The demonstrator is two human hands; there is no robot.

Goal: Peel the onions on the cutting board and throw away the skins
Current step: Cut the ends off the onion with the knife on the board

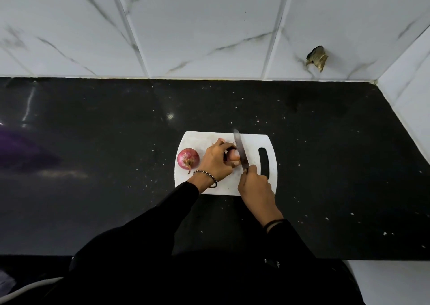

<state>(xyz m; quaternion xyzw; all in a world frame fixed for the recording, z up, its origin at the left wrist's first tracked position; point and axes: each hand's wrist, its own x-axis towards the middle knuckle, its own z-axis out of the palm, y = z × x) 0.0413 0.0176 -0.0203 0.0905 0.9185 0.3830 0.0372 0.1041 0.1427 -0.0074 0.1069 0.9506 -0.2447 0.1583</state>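
Left hand (215,162) curls around the held onion (232,157); right hand (256,190) grips the knife (240,151) by its handle.
Head view: held onion sits mid cutting board (253,141), blade at its right end; second onion (188,159), unpeeled, rests on the board's left end.

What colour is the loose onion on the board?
Reddish-purple, clearest in the head view: onion.

- Black polished countertop (93,141), glossy, meets a white marbled tile wall at back and right.
- White cutting board (197,139) lies flat on it, centre, with its handle slot (263,162) to the right.
- Small pale specks (384,233) scattered over the dark surface, mostly around and right of the board.
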